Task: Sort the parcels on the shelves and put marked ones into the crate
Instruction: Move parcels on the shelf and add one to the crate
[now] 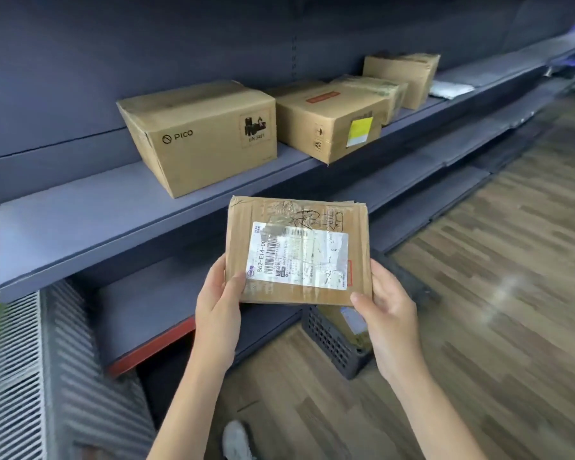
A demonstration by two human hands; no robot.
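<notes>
We hold the flat parcel (pixel 297 250) above the crate (pixel 336 343), left hand (pixel 218 303) and right hand (pixel 387 313) clasping its lower corners; it appears light, stiff, best gripped edgewise.

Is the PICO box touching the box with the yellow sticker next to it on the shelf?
Cannot tell. In the head view the PICO box overlaps the near edge of the yellow-sticker box, so no contact or gap shows plainly.

Dark blue-grey shelving (pixel 80 224) with a red-edged bottom tier stands on seemingly wood-plank flooring (pixel 478 293).
</notes>
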